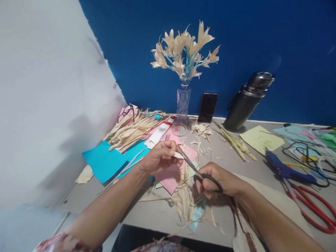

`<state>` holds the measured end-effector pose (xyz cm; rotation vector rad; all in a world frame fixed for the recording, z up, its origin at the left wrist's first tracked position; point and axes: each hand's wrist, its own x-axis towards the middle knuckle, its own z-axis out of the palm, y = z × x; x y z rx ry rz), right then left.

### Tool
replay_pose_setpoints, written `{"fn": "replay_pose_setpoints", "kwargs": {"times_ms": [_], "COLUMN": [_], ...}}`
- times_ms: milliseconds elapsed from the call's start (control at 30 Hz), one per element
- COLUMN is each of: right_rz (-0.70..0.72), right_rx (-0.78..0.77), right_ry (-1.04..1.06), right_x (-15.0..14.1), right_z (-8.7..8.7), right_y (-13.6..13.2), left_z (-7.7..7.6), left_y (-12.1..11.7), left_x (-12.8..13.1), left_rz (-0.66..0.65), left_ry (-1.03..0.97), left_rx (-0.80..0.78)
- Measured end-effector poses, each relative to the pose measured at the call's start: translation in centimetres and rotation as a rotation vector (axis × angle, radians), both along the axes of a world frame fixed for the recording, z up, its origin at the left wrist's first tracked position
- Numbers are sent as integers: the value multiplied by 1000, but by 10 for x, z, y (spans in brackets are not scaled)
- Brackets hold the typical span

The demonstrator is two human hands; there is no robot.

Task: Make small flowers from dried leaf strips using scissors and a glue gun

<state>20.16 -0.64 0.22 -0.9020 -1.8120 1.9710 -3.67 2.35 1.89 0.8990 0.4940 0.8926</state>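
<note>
- Head view, left hand (162,157): thumb and fingers pinch a small pale strip (178,155), which sticks out from the fingertips toward the blades.
- Right hand (214,178): fingers curled around the black handles of the scissors (191,163); blades point at the left fingertips. Contact between blades and strip cannot be confirmed.
- Below and between both sets of fingers: loose scraps (183,206) and pink paper (168,180), cluttering the working spot.
- Left of the left fingers: blue paper (103,160) and a bundle of dried husks (134,128).
- Beyond the left fingers: a ring (179,136), then a clear bottle (182,102) holding pale flowers (179,44).
- Beyond the right fingers: phone (208,107), dark flask (245,103), yellow paper (263,139).
- Right of the right fingers: blue glue gun (285,168), red-handled scissors (314,208) and tangled black cable (297,150).
</note>
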Motion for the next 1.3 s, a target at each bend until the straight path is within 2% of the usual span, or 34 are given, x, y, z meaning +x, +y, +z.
{"fn": "replay_pose_setpoints", "kwargs": {"times_ms": [400,633,1300], "right_rz": [170,223,171], "right_rx": [-59,-87,-93], "right_ry": [9,-29,-106], "right_x": [10,9,6], "right_z": [-5,0,3], "right_y": [4,2,1], "left_z": [1,0,-2], "left_y": [1,0,1], "left_x": [-4,-4,-5], "left_rz": [-158,-339,-328], "left_ry": [-29,8,22], "left_rx": [-3,11,6]}}
